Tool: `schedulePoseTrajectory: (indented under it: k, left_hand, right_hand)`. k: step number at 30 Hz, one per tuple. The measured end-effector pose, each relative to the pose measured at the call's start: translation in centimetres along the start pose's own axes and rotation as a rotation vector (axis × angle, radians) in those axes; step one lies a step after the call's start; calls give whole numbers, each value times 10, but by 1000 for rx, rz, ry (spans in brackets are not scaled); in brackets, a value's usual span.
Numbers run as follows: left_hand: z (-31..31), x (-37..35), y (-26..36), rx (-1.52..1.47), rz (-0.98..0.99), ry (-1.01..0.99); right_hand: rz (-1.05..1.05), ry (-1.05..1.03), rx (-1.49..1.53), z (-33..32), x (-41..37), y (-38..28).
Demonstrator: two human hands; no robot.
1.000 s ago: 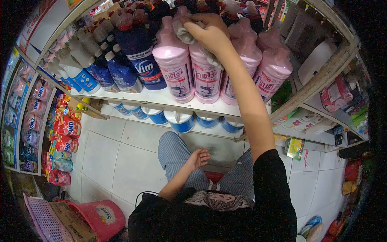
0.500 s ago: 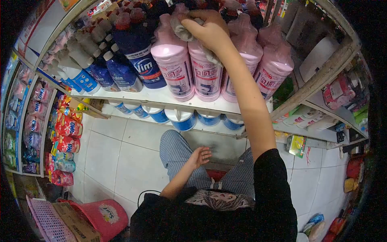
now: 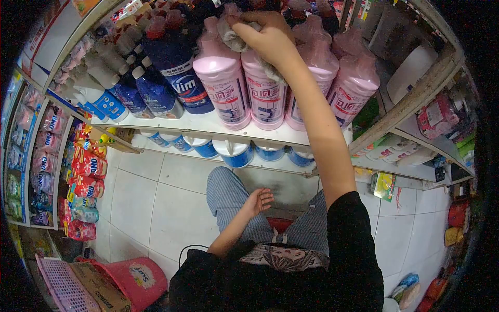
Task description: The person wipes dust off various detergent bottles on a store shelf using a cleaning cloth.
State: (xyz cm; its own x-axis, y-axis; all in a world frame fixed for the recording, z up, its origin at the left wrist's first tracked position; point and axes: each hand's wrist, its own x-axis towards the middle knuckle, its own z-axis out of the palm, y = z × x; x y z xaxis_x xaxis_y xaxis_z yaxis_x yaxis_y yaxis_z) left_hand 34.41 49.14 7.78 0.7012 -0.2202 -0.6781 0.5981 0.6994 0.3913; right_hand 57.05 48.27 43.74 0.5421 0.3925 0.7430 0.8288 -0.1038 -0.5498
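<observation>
My right hand (image 3: 267, 39) is closed on a greyish cloth (image 3: 232, 35), pressed around the top of a pink bottle (image 3: 265, 93) on the shelf. Part of the cloth hangs down below the palm. Another pink bottle (image 3: 221, 78) stands just left of it, and more pink bottles (image 3: 353, 83) stand to the right, partly behind my forearm. My left hand (image 3: 258, 202) rests above my lap with its fingers apart and nothing in it.
Dark blue Vim bottles (image 3: 182, 73) fill the shelf's left part. White-and-blue tubs (image 3: 232, 152) sit on the level below. Red detergent bags (image 3: 89, 164) hang at the left. A pink bucket (image 3: 138, 281) stands at lower left. A shelf post (image 3: 405, 99) rises at the right.
The camera view has shifted very slightly. My right hand stays at the same bottle top with the cloth, and my left hand has hardly moved.
</observation>
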Motion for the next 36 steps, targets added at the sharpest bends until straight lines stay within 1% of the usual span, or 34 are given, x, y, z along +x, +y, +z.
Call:
schedulePoseTrajectory:
  k: [1, 4, 7, 10, 14, 16, 23, 26, 29, 31, 32, 34, 35, 36]
  left_hand:
    - [1, 0, 0, 0, 0, 5]
    - [4, -4, 2, 26, 5, 13]
    - [5, -4, 3, 31, 0, 14]
    - [3, -3, 2, 8, -7, 3]
    - [5, -6, 3, 30, 15, -4]
    - [4, -3, 2, 15, 2, 14]
    - [3, -3, 2, 19, -5, 21]
    - [2, -3, 1, 11, 7, -7]
    - [4, -4, 2, 14, 7, 2]
    - [4, -4, 2, 17, 4, 5]
    - [4, -4, 2, 16, 1, 5]
    - [6, -5, 2, 42, 12, 25]
    - [6, -5, 2, 42, 8, 21]
    - [6, -5, 2, 43, 2, 30]
  right_hand:
    - [-7, 4, -34, 0, 0, -1]
    - [11, 34, -5, 3, 0, 4]
    - [59, -25, 20, 2, -1, 3]
    - [83, -2, 77, 3, -3, 2]
    - [84, 3, 51, 4, -1, 5]
    - [9, -1, -5, 1, 0, 4]
    - [18, 15, -28, 0, -1, 1]
    - [0, 12, -36, 1, -1, 4]
    - [37, -26, -19, 0, -2, 3]
    - [-33, 77, -223, -1, -6, -3]
    - [-31, 76, -224, -1, -11, -4]
    - [84, 60, -246, 1, -26, -3]
    - [86, 59, -250, 0, -34, -5]
    - [64, 21, -359, -1, -44, -8]
